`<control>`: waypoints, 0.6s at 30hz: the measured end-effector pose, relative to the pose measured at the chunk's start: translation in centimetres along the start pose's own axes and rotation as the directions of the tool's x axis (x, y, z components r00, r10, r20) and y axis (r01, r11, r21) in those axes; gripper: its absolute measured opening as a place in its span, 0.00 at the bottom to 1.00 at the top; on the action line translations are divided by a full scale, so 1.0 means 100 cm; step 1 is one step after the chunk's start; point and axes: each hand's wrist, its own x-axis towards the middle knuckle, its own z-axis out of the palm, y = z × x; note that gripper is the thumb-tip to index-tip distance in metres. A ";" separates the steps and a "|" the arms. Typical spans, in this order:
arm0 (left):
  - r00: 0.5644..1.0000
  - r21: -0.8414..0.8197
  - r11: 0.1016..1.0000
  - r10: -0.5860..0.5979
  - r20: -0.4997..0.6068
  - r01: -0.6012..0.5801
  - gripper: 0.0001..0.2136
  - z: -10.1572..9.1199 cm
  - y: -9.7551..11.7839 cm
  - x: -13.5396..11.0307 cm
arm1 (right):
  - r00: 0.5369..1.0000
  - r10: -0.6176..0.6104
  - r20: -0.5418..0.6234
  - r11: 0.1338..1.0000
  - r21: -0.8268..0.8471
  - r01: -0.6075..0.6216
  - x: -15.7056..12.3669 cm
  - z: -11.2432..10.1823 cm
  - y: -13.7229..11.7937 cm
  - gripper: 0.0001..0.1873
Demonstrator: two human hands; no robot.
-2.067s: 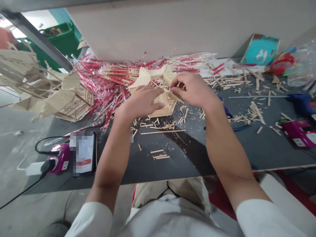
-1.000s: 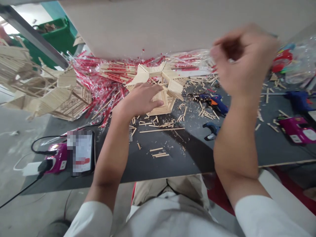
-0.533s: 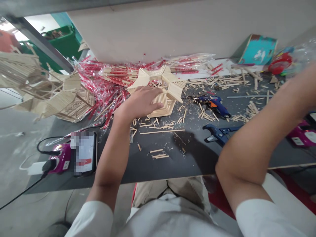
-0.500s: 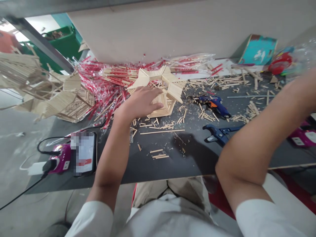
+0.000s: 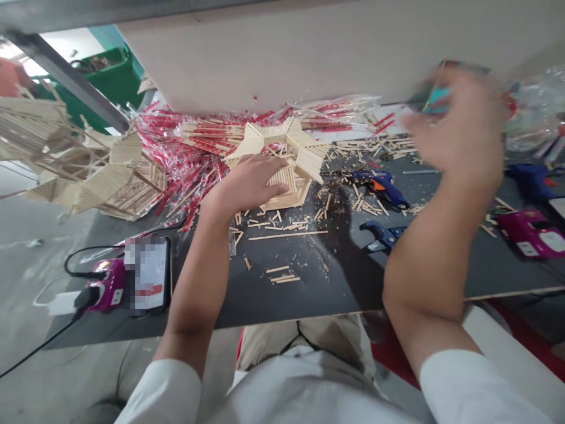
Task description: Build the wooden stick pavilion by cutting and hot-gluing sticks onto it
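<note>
My left hand (image 5: 251,179) lies over the left side of a star-shaped model (image 5: 282,194) built of thin wooden sticks. Its fingers and thumb are spread on top; part of the model is hidden below the palm. My right hand (image 5: 463,121) is raised above the right side of the table and smeared by motion, so its fingers do not show clearly. Under and beside the right arm lie a blue glue gun (image 5: 388,191) with an orange trigger and a blue cutter tool (image 5: 382,235), partly covered by the forearm.
Red-tipped sticks in plastic wrap (image 5: 194,141) pile up behind the model. A larger stick structure (image 5: 97,171) stands at left. A phone (image 5: 152,277) and a purple power adapter (image 5: 108,285) lie front left. Another purple adapter (image 5: 529,235) and a second blue glue gun (image 5: 529,179) are at right.
My right hand has come into view from the right edge, swinging inward to the left over the table. My left hand stays on the model.
</note>
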 end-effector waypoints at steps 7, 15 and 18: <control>0.999 0.038 0.999 -0.027 0.044 0.025 0.28 -0.002 0.002 0.001 | 0.967 -0.066 0.246 0.989 0.143 0.031 -0.017 -0.026 -0.038 0.16; 1.000 -0.002 1.000 0.003 -0.024 -0.003 0.27 0.005 -0.004 0.001 | 0.365 -0.849 0.382 0.527 0.564 0.635 -0.085 -0.021 -0.166 0.04; 0.999 0.001 1.000 0.024 -0.043 -0.024 0.27 0.006 -0.006 0.000 | 0.303 -0.817 0.490 0.550 0.507 0.664 -0.108 0.015 -0.205 0.13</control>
